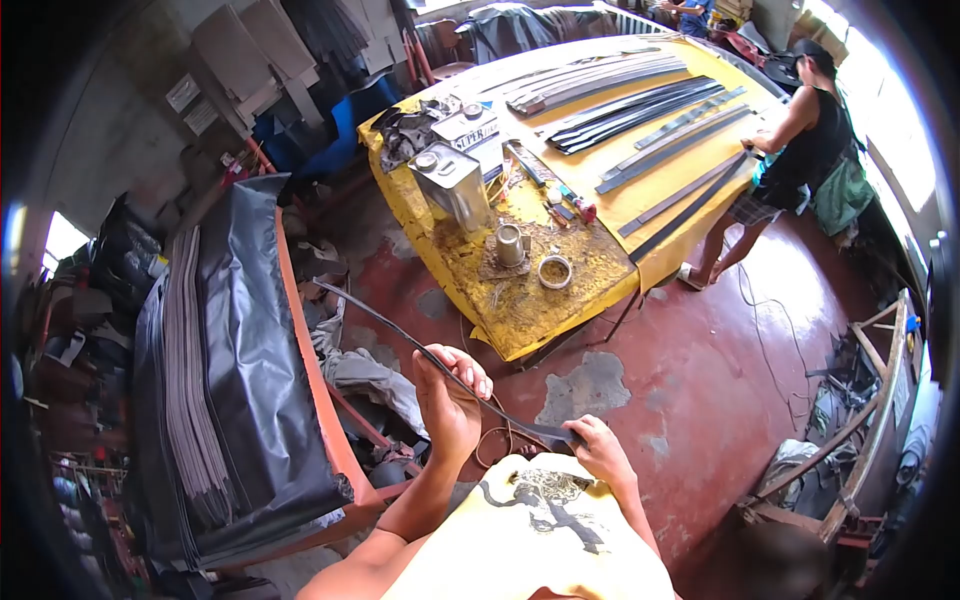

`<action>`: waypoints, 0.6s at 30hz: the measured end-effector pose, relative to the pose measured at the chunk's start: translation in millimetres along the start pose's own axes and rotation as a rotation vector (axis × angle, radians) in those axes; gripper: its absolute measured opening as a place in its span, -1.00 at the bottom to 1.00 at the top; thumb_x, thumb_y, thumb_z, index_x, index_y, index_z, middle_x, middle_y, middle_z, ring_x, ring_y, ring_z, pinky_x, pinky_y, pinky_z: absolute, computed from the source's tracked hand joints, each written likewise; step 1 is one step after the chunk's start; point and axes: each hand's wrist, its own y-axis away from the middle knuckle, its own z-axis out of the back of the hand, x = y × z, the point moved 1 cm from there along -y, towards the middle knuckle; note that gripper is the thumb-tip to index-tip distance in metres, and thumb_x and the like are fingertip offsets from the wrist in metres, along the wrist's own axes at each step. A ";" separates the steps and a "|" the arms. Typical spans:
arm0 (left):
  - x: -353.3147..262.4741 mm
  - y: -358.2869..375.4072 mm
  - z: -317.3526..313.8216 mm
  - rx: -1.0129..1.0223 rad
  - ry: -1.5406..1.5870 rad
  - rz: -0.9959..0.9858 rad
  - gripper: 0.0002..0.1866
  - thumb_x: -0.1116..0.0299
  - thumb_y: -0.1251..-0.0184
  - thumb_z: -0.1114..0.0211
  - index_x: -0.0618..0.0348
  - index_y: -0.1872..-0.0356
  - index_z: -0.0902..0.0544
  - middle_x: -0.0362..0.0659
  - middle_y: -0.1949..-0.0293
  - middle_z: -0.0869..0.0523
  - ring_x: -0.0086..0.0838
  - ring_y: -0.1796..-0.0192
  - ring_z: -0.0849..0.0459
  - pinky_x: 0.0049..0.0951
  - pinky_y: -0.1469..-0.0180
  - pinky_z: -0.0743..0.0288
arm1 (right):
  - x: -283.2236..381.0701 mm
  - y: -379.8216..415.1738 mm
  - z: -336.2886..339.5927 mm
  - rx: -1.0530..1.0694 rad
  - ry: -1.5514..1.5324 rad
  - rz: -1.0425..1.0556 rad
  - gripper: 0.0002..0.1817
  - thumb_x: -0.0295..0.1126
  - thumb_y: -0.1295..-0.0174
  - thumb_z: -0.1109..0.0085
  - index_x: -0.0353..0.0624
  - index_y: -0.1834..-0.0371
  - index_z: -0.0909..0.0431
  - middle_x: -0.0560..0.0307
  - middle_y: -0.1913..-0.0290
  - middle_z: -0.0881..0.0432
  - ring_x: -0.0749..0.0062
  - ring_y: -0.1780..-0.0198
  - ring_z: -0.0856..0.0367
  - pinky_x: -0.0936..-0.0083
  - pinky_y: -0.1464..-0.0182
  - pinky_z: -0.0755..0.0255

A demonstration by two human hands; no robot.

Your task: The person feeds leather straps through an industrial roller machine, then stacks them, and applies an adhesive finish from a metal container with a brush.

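Item: one dark strip, held in front of us, slanting between the yellow table and the black-covered bench. Left hand: grasping the strip partway along, between thumb and fingers. Right hand: clenched on its near end. Step, as we judge it: handling this single length — the next move calls for steady grips and a guided, loose far end.

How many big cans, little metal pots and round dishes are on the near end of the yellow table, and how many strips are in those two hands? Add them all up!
Big cans: 2, one plain silver can and one SUPER can
Little metal pot: 1
Round dish: 1
Held dark strip: 1
Total: 5
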 end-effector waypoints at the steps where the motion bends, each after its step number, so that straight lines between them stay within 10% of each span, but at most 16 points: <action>1: 2.1 -4.3 -1.0 -0.010 -0.008 -0.016 -0.68 0.01 -0.67 0.07 0.01 0.18 -0.41 -0.24 0.41 -0.47 -0.48 0.44 -0.48 -0.43 0.38 -0.39 | -1.3 -8.9 0.2 0.004 0.002 0.020 -0.68 -0.55 -0.11 -0.25 -0.16 0.02 -0.66 -0.04 0.18 -0.61 -0.03 0.06 -0.60 0.21 0.01 -0.49; 18: 70.3 -123.4 -60.8 -0.227 -0.263 -0.219 -0.68 0.02 -0.68 0.08 0.06 0.11 -0.40 -0.20 0.30 -0.47 -0.45 0.32 -0.50 -0.42 0.27 -0.43 | 30.5 -239.2 98.7 0.705 -0.532 0.326 -0.45 -0.19 -0.34 -0.32 -0.32 -0.28 -0.48 -0.17 -0.15 -0.65 0.08 -0.17 -0.65 0.31 -0.20 -0.48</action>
